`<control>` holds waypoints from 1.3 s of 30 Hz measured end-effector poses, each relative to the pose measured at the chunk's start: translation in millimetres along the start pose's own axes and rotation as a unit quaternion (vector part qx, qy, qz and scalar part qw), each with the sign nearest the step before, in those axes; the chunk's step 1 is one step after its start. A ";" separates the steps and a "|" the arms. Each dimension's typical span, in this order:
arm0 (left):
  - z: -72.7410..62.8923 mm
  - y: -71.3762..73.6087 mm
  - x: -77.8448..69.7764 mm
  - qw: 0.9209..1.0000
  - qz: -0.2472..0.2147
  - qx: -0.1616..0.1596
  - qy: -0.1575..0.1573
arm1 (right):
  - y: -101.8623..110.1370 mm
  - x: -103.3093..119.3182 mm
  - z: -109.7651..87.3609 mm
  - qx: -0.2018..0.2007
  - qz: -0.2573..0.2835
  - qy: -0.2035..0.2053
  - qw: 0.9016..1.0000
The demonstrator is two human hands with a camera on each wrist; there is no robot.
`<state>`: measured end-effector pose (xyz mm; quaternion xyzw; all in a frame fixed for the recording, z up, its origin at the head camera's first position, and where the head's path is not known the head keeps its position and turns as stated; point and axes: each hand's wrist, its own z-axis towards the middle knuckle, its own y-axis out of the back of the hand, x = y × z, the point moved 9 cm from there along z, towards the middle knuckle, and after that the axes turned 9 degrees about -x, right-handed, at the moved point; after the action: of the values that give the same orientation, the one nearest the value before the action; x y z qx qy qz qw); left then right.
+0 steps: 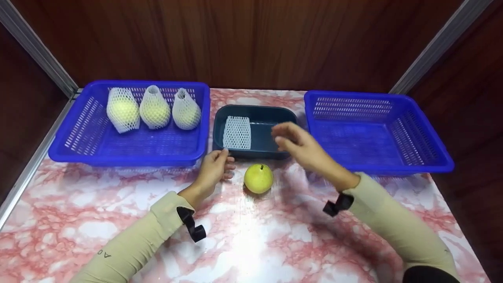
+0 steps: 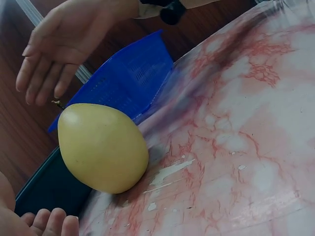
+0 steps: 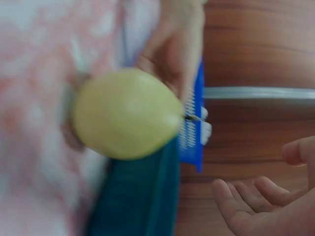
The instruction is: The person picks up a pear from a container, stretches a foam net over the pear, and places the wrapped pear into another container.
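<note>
A yellow pear (image 1: 258, 179) with a short stem stands on the marbled table between the two hands, touched by neither. My left hand (image 1: 214, 169) is beside the near left corner of the dark green tray (image 1: 271, 154), fingers loosely bent and holding nothing. Over the tray's right side hovers my right hand (image 1: 300, 147), empty, its fingers relaxed; the right wrist view also shows this hand (image 3: 268, 201) with nothing in it. Inside the tray, a flattened white foam net sleeve (image 1: 237, 133) lies at the left.
At the left, a blue basket (image 1: 129, 158) contains three pears in white foam nets, one being this netted pear (image 1: 155, 110). Another blue basket (image 1: 377, 167) stands at the right. A brown wood-grain panel (image 1: 251, 43) rises behind them, with metal rails at both corners.
</note>
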<state>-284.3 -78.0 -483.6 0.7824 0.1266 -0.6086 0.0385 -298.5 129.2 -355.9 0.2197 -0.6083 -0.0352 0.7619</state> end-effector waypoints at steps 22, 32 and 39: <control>5.9 4.0 0.6 1.000 0.000 -0.019 0.001 | 0.8 12.4 86.8 0.117 -0.155 -0.132 0.972; 7.0 2.0 1.0 1.000 -0.020 -0.014 0.015 | -1.5 -0.1 114.8 0.160 -0.222 -0.165 0.948; 7.4 2.9 1.0 0.999 -0.022 -0.021 0.017 | -6.7 -8.0 135.2 0.172 -0.235 -0.118 0.949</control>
<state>-290.4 -82.2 -486.7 0.7887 0.1577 -0.5928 0.0395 -426.5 86.3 -343.6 0.4783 -0.6215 -0.1342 0.6058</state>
